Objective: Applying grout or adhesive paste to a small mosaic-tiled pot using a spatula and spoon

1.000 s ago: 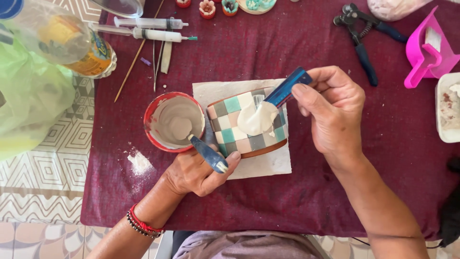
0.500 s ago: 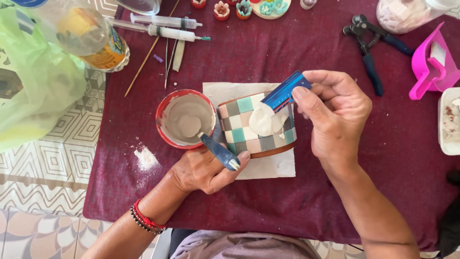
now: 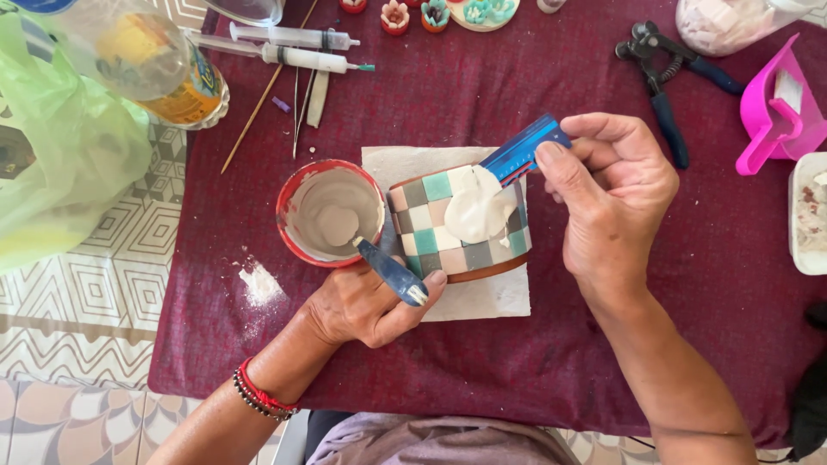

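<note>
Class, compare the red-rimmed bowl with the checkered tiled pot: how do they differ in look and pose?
The red-rimmed bowl stands upright, its opening facing up; the checkered tiled pot lies on its side. The bowl's inside is coated in grey paste, while the pot's outside shows teal, beige and grey square tiles with a white blob. The bowl sits on the maroon cloth; the pot lies on white paper. Both are round containers.

Along the far edge of your maroon tablecloth point(image 3: 551, 362) lie two clear plastic syringes point(image 3: 297, 47), thin wooden sticks point(image 3: 254, 116) and small painted flower pieces point(image 3: 431, 13). Blue-handled pliers point(image 3: 663, 82) and a pink plastic scoop point(image 3: 775, 112) sit toward the far right corner. A green plastic bag point(image 3: 60, 164) hangs off the left edge.
</note>
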